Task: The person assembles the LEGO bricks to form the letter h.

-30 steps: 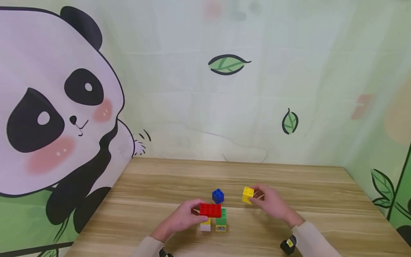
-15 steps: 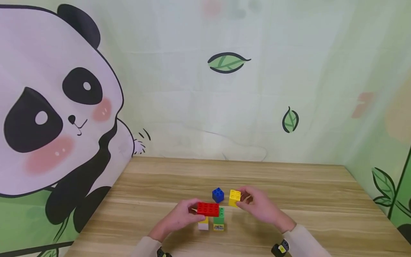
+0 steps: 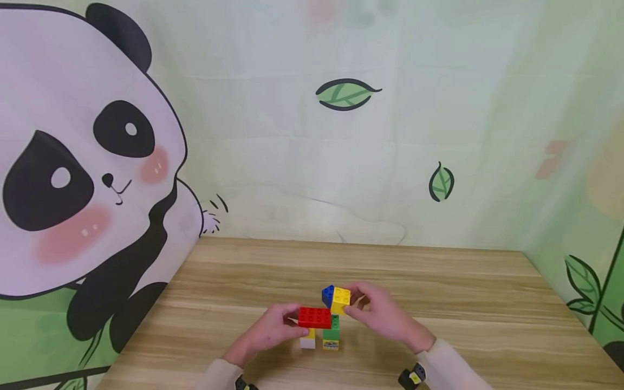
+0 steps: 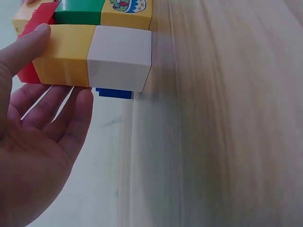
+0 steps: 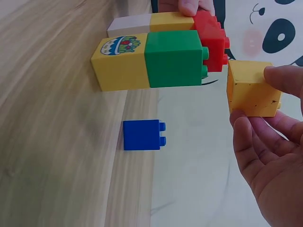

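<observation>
My left hand (image 3: 273, 327) grips the left end of a red brick (image 3: 314, 318), thumb toward me and fingers behind. Beneath that end stand a yellow brick (image 4: 66, 54) and a white brick (image 4: 118, 54), stacked. The red brick's other end reaches a green brick (image 5: 173, 59), which sits on a yellow brick with a printed picture (image 5: 120, 61). Two green studs show uncovered. My right hand (image 3: 385, 317) pinches a loose yellow brick (image 3: 340, 299) between thumb and fingers, above the table and higher than the green brick. A blue brick (image 5: 141, 135) stands behind, partly hidden by it in the head view.
The wood-grain table (image 3: 439, 292) runs back to a pale cloth wall (image 3: 273, 135) with printed leaves. A large printed panda (image 3: 73, 162) covers the left wall. Dark wrist devices sit at both cuffs.
My right hand has carried the loose yellow brick leftward, from right of the blue brick to in front of it, close to the red brick. My left hand keeps its hold on the red brick.
</observation>
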A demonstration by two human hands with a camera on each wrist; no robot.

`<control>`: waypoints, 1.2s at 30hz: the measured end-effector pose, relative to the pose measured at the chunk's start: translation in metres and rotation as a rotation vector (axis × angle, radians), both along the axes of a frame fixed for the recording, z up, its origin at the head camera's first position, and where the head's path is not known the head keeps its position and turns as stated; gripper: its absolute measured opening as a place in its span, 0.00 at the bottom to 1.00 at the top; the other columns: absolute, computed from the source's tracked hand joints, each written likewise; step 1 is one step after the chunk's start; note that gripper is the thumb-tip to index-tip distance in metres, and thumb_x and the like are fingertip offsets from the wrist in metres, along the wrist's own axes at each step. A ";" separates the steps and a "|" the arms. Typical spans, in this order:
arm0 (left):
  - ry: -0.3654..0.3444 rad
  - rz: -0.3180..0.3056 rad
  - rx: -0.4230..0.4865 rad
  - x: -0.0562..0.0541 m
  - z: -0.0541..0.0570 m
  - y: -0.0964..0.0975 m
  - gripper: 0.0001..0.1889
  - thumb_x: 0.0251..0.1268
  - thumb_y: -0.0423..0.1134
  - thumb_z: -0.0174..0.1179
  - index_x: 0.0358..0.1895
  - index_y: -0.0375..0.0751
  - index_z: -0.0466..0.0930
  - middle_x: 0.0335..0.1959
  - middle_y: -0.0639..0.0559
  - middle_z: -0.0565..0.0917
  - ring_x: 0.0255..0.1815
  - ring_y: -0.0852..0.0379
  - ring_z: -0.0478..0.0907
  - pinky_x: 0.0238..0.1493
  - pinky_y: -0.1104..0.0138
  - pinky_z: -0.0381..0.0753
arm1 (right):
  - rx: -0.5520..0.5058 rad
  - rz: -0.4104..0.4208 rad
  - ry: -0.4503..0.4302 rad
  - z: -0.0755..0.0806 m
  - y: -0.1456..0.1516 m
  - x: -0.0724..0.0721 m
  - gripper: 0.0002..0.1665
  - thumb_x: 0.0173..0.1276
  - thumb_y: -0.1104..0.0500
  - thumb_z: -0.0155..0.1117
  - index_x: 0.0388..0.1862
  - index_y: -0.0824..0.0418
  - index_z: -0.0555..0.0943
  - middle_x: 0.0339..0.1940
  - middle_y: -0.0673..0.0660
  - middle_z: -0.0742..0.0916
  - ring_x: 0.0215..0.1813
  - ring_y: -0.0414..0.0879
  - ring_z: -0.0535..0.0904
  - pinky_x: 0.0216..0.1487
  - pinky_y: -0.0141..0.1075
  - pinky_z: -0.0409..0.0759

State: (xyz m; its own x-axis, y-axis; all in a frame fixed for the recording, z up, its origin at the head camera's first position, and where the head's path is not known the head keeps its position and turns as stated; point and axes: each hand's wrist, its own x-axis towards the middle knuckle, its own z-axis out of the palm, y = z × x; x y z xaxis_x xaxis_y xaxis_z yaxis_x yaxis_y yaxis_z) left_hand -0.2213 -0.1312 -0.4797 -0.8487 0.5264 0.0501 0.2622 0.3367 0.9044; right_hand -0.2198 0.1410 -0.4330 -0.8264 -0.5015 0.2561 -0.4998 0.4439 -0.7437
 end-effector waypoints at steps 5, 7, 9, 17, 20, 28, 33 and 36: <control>-0.011 0.010 -0.019 -0.001 0.000 -0.002 0.15 0.58 0.39 0.66 0.48 0.41 0.80 0.41 0.53 0.83 0.41 0.55 0.79 0.42 0.69 0.79 | 0.000 -0.007 -0.007 0.005 -0.004 0.001 0.21 0.67 0.54 0.63 0.57 0.60 0.75 0.40 0.48 0.82 0.40 0.42 0.77 0.44 0.38 0.79; -0.019 0.012 -0.030 -0.002 -0.001 -0.003 0.15 0.58 0.40 0.66 0.48 0.42 0.80 0.41 0.54 0.83 0.41 0.56 0.79 0.42 0.68 0.79 | 0.003 -0.006 -0.011 0.007 -0.007 0.001 0.22 0.67 0.54 0.63 0.58 0.59 0.75 0.41 0.47 0.81 0.40 0.42 0.77 0.45 0.39 0.79; -0.023 0.014 -0.042 -0.003 -0.001 -0.004 0.15 0.58 0.41 0.66 0.48 0.44 0.80 0.41 0.54 0.83 0.41 0.56 0.79 0.42 0.68 0.79 | 0.006 0.001 -0.004 0.009 -0.009 0.001 0.23 0.67 0.53 0.63 0.58 0.59 0.74 0.41 0.46 0.81 0.41 0.41 0.77 0.45 0.39 0.79; -0.008 0.011 -0.057 -0.003 0.000 -0.006 0.13 0.58 0.41 0.66 0.46 0.44 0.80 0.41 0.54 0.83 0.41 0.56 0.79 0.42 0.68 0.79 | 0.012 0.039 0.056 0.012 -0.021 0.003 0.22 0.66 0.55 0.64 0.57 0.60 0.75 0.39 0.46 0.82 0.41 0.41 0.78 0.45 0.37 0.79; -0.002 0.014 -0.056 -0.003 0.001 -0.006 0.13 0.59 0.41 0.66 0.47 0.44 0.80 0.41 0.54 0.83 0.41 0.56 0.79 0.43 0.68 0.79 | 0.022 0.056 0.062 0.013 -0.026 0.003 0.22 0.65 0.56 0.65 0.57 0.59 0.76 0.40 0.46 0.82 0.41 0.41 0.78 0.45 0.37 0.79; 0.014 0.009 -0.017 -0.004 -0.001 -0.007 0.15 0.59 0.38 0.66 0.49 0.39 0.80 0.41 0.52 0.83 0.42 0.55 0.79 0.42 0.69 0.79 | 0.054 0.090 0.064 0.016 -0.039 0.003 0.22 0.66 0.55 0.64 0.57 0.60 0.76 0.42 0.48 0.83 0.40 0.40 0.78 0.44 0.33 0.79; 0.001 0.011 -0.015 -0.004 -0.003 -0.007 0.17 0.59 0.39 0.66 0.52 0.40 0.79 0.43 0.51 0.83 0.43 0.55 0.79 0.43 0.68 0.79 | 0.057 0.110 0.064 0.014 -0.045 0.001 0.21 0.65 0.54 0.65 0.56 0.58 0.77 0.42 0.47 0.83 0.40 0.40 0.78 0.43 0.32 0.79; -0.006 0.010 -0.023 -0.004 -0.003 -0.007 0.18 0.60 0.40 0.66 0.53 0.42 0.79 0.44 0.52 0.83 0.44 0.56 0.79 0.44 0.68 0.79 | 0.053 0.122 0.058 0.012 -0.047 -0.001 0.20 0.65 0.55 0.66 0.55 0.57 0.78 0.41 0.46 0.83 0.40 0.39 0.78 0.44 0.35 0.79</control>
State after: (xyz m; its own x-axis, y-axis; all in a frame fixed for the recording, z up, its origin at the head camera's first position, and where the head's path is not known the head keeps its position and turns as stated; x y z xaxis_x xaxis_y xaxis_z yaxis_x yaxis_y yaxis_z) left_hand -0.2257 -0.1386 -0.4830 -0.8541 0.5190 0.0329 0.2533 0.3599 0.8979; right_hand -0.2207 0.0941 -0.4209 -0.7434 -0.6112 0.2718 -0.5937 0.4157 -0.6890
